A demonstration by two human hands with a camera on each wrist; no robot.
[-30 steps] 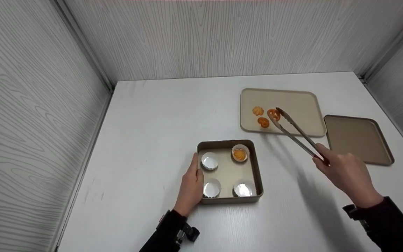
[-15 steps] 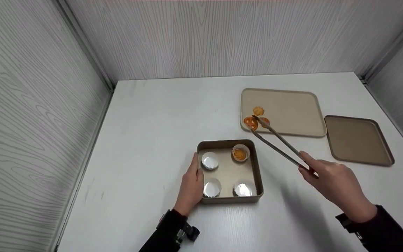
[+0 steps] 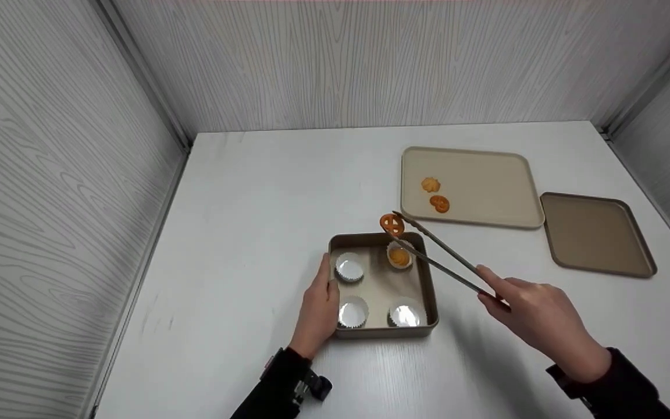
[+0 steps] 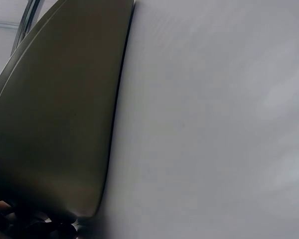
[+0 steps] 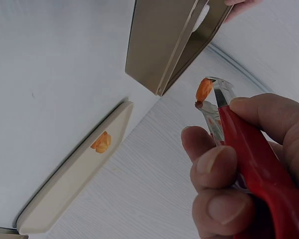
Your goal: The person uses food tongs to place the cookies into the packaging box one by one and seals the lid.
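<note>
My right hand point(image 3: 538, 314) grips metal tongs point(image 3: 451, 256), whose red handle point(image 5: 256, 164) fills much of the right wrist view. A brown pretzel point(image 3: 392, 224) is pinched between the tong tips, just above the far rim of a square baking tin point(image 3: 378, 285). Inside the tin are white paper cups, one near each corner. The far-right cup point(image 3: 399, 265) contains a swirled yellow cookie point(image 3: 399, 256); the other cups hold nothing visible. With thumb near the rim, my left hand point(image 3: 317, 308) holds the tin's left side. Only the tin's outer wall point(image 4: 60, 104) shows clearly in the left wrist view.
On a beige tray point(image 3: 486, 186) at the back right lie a flower-shaped cookie point(image 3: 430, 184) and another pretzel point(image 3: 439, 203). A smaller brown tray point(image 3: 599, 233) adjoins it on the right. Pale wood-grain panels point(image 3: 335, 64) enclose the white table point(image 3: 242, 233).
The tongs have lifted one pretzel off the beige tray and carried it left and nearer, to above the tin's far rim. My left hand and the tin stay in place.
</note>
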